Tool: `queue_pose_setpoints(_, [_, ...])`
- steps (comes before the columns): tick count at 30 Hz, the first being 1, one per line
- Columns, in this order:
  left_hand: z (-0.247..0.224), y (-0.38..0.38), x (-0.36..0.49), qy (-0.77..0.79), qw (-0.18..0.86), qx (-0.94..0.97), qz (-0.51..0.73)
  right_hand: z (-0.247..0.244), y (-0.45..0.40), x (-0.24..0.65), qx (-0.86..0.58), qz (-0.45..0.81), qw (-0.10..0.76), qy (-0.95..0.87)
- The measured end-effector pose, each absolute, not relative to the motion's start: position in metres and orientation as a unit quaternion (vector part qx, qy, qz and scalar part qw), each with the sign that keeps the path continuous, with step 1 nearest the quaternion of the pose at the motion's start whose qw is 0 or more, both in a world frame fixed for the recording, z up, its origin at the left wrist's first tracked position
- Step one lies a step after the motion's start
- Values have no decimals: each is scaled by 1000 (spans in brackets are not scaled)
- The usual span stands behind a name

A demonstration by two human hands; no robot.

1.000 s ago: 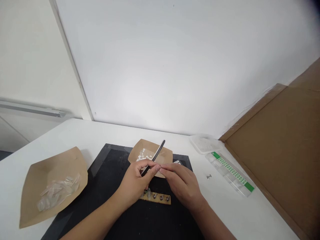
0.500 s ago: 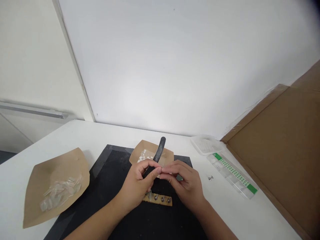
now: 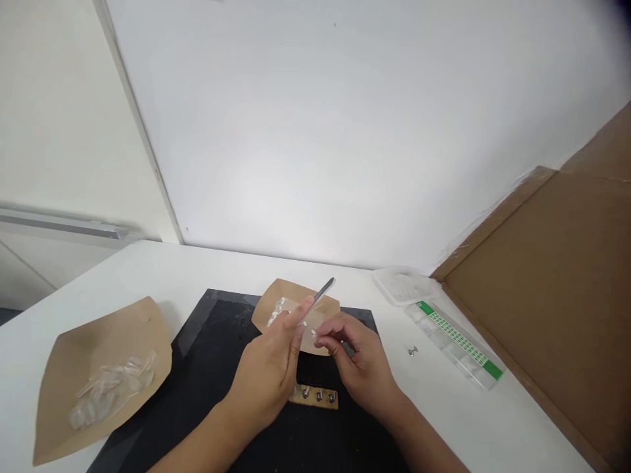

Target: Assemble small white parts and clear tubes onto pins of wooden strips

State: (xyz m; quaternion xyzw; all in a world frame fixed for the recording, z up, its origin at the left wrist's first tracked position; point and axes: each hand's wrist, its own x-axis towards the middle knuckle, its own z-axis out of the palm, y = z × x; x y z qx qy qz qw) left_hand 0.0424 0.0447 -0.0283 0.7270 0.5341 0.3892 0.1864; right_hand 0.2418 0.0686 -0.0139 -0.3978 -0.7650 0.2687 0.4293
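My left hand (image 3: 269, 364) is closed round a slim dark flat tool (image 3: 323, 289); its narrow end sticks up past my index finger, and its lower part is hidden in the hand. My right hand (image 3: 362, 358) is closed in a pinch, with a small white piece (image 3: 314, 334) at its fingertips. Both hands are over the near edge of a brown paper tray (image 3: 328, 303), which holds several small white pieces (image 3: 276, 312). Below them, a wooden strip (image 3: 313, 397) carries several small metal parts, its left end covered by my left hand.
To the left stands a larger paper tray (image 3: 54, 381) with several clear plastic pieces (image 3: 116, 387). Right of the black mat (image 3: 211, 355) lie small metal parts (image 3: 413, 351), a clear case with a green label (image 3: 458, 341) and a translucent lid (image 3: 401, 287). A cardboard panel (image 3: 552, 263) borders the right side.
My hands have moved apart, the left turning so that the tool shows its thin edge. The white piece now shows at my right fingertips. The view has shifted slightly.
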Motion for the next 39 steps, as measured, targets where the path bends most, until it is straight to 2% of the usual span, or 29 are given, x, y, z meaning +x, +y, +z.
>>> queue_pose_setpoints(5, [-24, 39, 46, 566, 171, 729, 345, -13, 64, 239, -396, 262, 440, -762])
queue_pose_setpoints(10, [-25, 44, 46, 514, 150, 743, 400, -18, 64, 239, -364, 212, 483, -768])
queue_pose_setpoints(16, [-16, 45, 47, 462, 242, 712, 471, -24, 67, 243, -384, 142, 451, -793])
queue_pose_setpoints(20, [-20, 46, 46, 443, 372, 657, 484, -22, 68, 239, -397, 100, 426, -807])
queue_pose_setpoints(22, [-23, 45, 47, 446, 395, 637, 489, -22, 67, 235, -407, 65, 413, -813])
queue_pose_setpoints(27, [-25, 45, 50, 443, 375, 631, 514, -24, 69, 229, -400, 30, 384, -832])
queue_pose_setpoints(30, [-25, 47, 49, 450, 335, 643, 521, -26, 74, 227, -412, 30, 395, -820])
queue_pose_setpoints(33, [-25, 49, 47, 459, 306, 648, 525, -27, 79, 224, -435, 46, 412, -799])
queue_pose_setpoints(39, [-24, 50, 45, 462, 270, 662, 524, -27, 83, 220, -414, 87, 386, -819])
